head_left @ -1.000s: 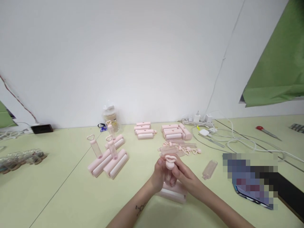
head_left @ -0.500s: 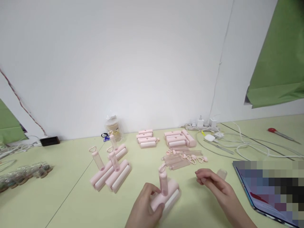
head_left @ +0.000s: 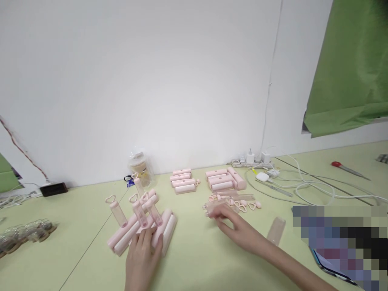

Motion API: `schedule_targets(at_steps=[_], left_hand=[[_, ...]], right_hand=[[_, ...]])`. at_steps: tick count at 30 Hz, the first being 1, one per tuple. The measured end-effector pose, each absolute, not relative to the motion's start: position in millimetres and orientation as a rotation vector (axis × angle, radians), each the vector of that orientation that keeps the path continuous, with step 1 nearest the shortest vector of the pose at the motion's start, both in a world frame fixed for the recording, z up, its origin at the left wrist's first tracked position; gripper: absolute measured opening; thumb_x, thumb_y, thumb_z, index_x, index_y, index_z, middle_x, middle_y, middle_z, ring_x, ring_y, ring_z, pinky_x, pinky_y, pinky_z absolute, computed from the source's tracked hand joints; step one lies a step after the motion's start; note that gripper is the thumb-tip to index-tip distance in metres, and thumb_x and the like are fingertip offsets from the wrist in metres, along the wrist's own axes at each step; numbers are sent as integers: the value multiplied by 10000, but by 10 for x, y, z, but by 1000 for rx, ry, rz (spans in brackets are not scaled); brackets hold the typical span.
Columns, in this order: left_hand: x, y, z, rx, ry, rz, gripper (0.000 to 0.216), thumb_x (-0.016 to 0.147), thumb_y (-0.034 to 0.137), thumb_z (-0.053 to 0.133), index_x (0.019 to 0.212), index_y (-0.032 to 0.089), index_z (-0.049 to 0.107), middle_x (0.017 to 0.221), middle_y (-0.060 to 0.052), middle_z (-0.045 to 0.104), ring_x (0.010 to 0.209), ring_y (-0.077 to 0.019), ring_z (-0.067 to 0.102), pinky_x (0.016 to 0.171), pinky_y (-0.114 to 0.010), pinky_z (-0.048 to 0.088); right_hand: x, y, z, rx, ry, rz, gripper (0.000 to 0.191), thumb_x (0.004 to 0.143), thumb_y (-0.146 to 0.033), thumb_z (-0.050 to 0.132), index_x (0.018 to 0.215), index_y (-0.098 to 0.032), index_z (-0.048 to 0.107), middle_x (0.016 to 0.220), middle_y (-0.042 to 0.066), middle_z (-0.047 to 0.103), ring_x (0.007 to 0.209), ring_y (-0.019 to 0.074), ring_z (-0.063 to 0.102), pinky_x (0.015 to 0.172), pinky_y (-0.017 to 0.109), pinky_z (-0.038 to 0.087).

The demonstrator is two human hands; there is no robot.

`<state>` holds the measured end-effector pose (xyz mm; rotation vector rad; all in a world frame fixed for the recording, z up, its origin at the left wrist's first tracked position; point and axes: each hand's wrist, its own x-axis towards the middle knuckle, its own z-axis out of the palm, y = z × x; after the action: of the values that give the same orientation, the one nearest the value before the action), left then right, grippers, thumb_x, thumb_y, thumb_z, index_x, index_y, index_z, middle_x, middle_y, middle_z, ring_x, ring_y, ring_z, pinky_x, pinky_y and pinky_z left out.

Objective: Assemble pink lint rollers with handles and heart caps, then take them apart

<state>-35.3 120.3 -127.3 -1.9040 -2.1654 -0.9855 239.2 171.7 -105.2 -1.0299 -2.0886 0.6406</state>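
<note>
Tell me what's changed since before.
The left hand carried the pink roller with its upright handle leftward, to the rollers grouped there, and still touches it. The right hand let go of that handle and reached the transparent pieces; its grip is unclear. The rollers by the wall stayed put.

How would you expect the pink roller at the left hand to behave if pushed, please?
The pink roller looks fairly stiff, given its straight edges. Its paired cylinders may resist rolling, but the tall tube on top could tip.
</note>
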Motion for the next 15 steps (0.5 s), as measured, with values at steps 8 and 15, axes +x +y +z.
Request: schedule_targets(at_steps=[8,15], left_hand=[[-414,1285,-1403,-1820,-1949,-942,211,825,307,439,911,211,606,891,-39,662,792,-248,535,698,-338,417],[-415,1281,-1411,-1745,-2031,-1068,399,847,344,407,1196,151,422,912,-78,635,865,-265,539,743,-376,429]], right_hand=[[1503,2975,-983,-1305,-2251,199,381,848,-249,556,1211,-171,467,1306,97,435,1156,273,443,930,501,371],[1403,3146,-1148,-1467,-2234,33,328,868,-280,534,1173,-166,499,1216,86,509,1037,236,534,852,456,446]])
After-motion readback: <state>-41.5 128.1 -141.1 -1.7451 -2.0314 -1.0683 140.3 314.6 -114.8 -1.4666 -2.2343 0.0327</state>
